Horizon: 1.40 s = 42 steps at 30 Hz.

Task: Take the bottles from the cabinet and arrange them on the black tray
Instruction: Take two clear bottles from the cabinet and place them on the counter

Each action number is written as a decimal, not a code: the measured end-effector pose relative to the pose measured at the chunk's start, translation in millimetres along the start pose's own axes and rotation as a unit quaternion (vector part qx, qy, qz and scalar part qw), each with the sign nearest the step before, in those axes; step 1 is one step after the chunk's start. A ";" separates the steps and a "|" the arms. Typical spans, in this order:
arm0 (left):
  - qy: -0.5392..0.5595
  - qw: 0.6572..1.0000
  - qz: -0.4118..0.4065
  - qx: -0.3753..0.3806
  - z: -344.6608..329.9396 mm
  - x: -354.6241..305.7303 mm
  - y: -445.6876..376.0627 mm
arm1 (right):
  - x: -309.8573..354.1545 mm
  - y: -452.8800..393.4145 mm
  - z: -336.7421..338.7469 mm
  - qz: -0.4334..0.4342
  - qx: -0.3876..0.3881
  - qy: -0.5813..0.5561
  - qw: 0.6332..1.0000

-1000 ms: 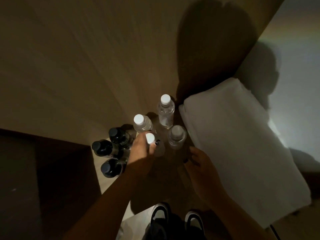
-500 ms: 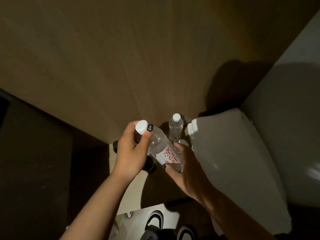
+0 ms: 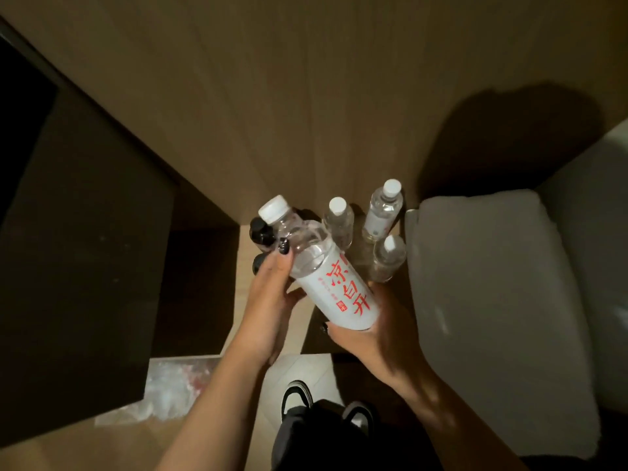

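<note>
both hands share one grip on the water bottle [image 3: 326,270], left hand [image 3: 272,297] at its shoulder, right hand [image 3: 373,331] cupping its base, probably to steady the lift above the other bottles [image 3: 384,212] still standing in the cabinet [image 3: 272,96]

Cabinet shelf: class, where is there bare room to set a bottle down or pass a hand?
Bare shelf shows left of the left hand, below the dark-capped bottles. It is crowded between those and the folded white towel, where three white-capped bottles stand behind the held bottle.
</note>
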State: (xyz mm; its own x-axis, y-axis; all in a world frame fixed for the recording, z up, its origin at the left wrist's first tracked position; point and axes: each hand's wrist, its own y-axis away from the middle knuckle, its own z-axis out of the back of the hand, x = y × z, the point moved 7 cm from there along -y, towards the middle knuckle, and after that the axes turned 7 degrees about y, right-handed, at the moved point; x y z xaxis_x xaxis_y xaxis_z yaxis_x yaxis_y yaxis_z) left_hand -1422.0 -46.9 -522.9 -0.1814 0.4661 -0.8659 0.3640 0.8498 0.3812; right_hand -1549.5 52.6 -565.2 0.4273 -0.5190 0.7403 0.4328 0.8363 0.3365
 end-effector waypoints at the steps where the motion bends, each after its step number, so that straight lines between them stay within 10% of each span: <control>1: 0.014 1.000 0.014 0.002 -0.8 7.4 2.2 | 1.3 1.4 -3.5 -0.002 0.011 0.003 1.000; 10: 0.157 0.964 0.180 -0.121 5.2 42.1 -13.2 | 5.0 -4.7 -10.0 0.003 0.134 0.014 0.991; 16: 0.193 0.945 0.229 -0.134 14.7 47.4 -25.9 | -7.4 -70.5 59.5 -0.009 -0.151 0.004 0.988; 31: 0.085 0.976 0.183 -0.086 26.3 50.1 -26.6 | -40.1 -115.8 34.8 -0.030 -0.099 0.042 0.994; 42: 0.260 0.941 0.212 -0.045 -6.9 21.8 6.6 | 44.5 -58.4 109.5 0.058 -0.181 0.059 0.980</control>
State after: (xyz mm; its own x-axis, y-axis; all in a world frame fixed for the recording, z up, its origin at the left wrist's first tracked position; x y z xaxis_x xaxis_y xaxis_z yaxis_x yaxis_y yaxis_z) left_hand -1429.8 -29.4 -537.0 -0.4692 0.8049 -0.3633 0.4293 0.5674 0.7027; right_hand -1642.7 0.0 -488.2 0.5704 -0.4587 0.6814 0.6196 0.7849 0.0097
